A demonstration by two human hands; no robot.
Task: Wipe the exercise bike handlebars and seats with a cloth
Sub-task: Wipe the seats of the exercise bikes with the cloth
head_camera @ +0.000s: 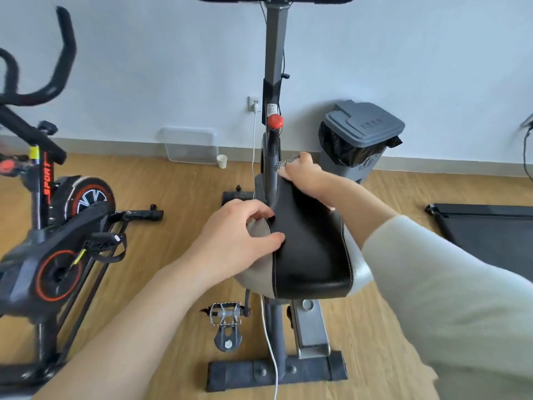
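1. The bike's black seat (311, 249) is dead centre, up on its post above the wooden floor (173, 284).
2. The left hand (239, 241) grips the seat's grey left edge, fingers (256, 210) curled over it and thumb on the black top.
3. The right hand (305, 174) is at the seat's front tip, its fingers bunched around a checkered cloth (285, 163) that pokes out toward the post.
4. There's a grey bin (363, 131) by the wall and a second bike (57, 226) off to the left.

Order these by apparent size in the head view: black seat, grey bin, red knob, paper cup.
1. black seat, nearest the camera
2. grey bin
3. red knob and paper cup: about alike, not ranked
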